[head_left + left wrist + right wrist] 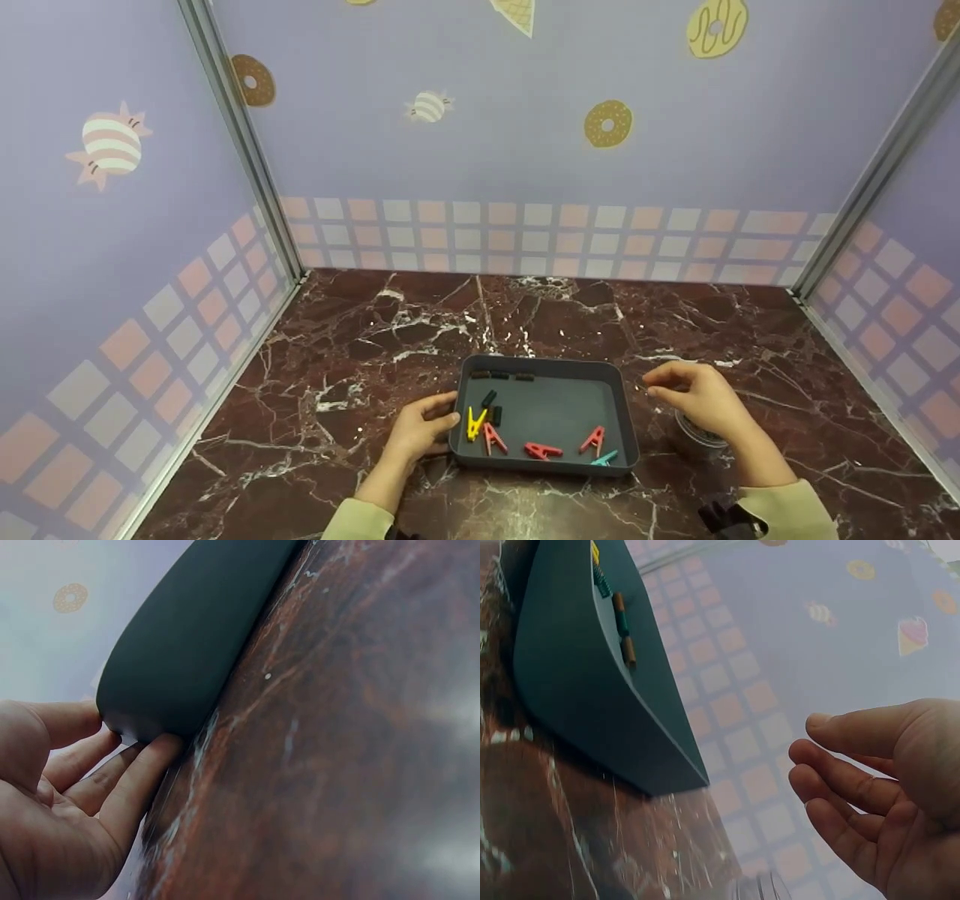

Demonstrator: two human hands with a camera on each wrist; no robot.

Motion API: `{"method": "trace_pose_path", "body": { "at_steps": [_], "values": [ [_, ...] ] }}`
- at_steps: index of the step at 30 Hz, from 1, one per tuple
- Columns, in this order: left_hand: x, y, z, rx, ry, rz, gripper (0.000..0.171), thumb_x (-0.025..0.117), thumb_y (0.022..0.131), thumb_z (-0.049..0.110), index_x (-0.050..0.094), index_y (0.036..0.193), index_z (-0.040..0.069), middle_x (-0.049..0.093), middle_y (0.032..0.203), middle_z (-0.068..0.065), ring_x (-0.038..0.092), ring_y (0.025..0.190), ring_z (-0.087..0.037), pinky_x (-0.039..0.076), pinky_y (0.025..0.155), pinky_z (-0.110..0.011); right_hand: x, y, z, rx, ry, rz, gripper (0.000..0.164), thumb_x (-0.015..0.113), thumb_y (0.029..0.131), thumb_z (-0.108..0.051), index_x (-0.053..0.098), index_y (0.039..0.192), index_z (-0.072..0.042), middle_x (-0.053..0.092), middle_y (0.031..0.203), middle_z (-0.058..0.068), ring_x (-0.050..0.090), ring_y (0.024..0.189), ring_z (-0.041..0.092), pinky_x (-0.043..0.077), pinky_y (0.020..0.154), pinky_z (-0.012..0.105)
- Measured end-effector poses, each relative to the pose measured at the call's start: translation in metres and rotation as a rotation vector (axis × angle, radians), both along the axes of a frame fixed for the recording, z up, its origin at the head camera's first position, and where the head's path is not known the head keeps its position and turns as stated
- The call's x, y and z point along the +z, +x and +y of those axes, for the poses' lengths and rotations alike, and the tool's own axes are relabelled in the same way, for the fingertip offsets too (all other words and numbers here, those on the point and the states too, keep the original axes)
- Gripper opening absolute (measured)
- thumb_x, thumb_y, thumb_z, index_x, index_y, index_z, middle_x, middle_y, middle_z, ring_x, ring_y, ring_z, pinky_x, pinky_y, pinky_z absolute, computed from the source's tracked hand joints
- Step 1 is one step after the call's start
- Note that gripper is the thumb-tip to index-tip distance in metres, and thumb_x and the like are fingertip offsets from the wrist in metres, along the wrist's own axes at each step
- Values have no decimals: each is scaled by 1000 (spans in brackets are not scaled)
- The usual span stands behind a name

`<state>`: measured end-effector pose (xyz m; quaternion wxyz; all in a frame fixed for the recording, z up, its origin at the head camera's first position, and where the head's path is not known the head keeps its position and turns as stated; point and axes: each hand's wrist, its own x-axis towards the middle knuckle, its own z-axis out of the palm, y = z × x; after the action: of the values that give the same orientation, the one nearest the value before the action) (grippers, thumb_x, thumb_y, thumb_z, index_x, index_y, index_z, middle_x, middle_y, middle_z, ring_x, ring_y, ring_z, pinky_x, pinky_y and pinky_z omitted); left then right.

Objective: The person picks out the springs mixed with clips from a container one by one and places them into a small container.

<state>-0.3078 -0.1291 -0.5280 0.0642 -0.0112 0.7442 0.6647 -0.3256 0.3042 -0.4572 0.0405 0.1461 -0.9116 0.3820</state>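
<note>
A dark grey tray [570,409] lies on the table in the head view. My left hand [420,429] touches its left wall, and in the left wrist view the fingertips [161,746] press on the tray's corner. Inside lie a yellow clip [475,424], three red clips [543,451] and a teal clip [604,459] along the near side. Several small dark cylindrical pieces [499,375] lie at the far left of the tray. My right hand [701,397] hovers right of the tray with fingers loosely bent and nothing visible between them.
Below my right hand stands a clear round container [705,439] with dark contents, partly hidden by the hand and wrist. Patterned lilac panels [510,165] enclose the back and both sides of the marbled table [360,330].
</note>
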Motion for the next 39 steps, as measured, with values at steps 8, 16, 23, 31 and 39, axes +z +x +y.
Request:
{"method": "trace_pose_path", "body": {
  "at_steps": [8, 16, 23, 31, 39],
  "values": [
    [-1, -1, 0, -1, -1, 3, 49, 68, 97, 6, 56, 143, -5, 56, 142, -35, 75, 101, -34, 67, 73, -43, 1, -6, -18, 47, -56, -1, 16, 76, 93, -12, 78, 108, -6, 76, 106, 13, 73, 88, 19, 61, 70, 23],
    [-1, -1, 0, -1, -2, -5, 49, 68, 98, 6, 56, 144, -4, 55, 143, -34, 76, 100, -33, 67, 74, -43, 0, -13, -31, 113, -75, 3, 13, 75, 93, -9, 77, 106, -5, 76, 99, 13, 71, 80, 8, 61, 66, 23],
    [-1, -1, 1, 9, -36, -5, 48, 69, 98, 7, 58, 144, -2, 57, 142, -33, 74, 105, -33, 67, 73, -42, 1, -23, -52, 163, -49, 46, 14, 76, 92, -12, 78, 104, -5, 78, 98, 9, 68, 84, 3, 59, 76, 24],
    [-2, -1, 0, 8, -16, -4, 49, 69, 97, 7, 56, 144, -3, 55, 143, -34, 74, 105, -37, 67, 74, -44, -1, -38, -80, 229, -84, 1, 13, 77, 92, -11, 78, 103, -4, 78, 99, 10, 71, 87, 14, 60, 78, 25],
    [-3, -2, 0, 11, -15, -15, 49, 68, 98, 7, 56, 145, -2, 55, 144, -33, 74, 106, -38, 67, 74, -44, -2, -55, -106, 267, -57, -4, 14, 77, 91, -8, 78, 103, -2, 78, 100, 12, 73, 91, 20, 59, 79, 26]
  ]
}}
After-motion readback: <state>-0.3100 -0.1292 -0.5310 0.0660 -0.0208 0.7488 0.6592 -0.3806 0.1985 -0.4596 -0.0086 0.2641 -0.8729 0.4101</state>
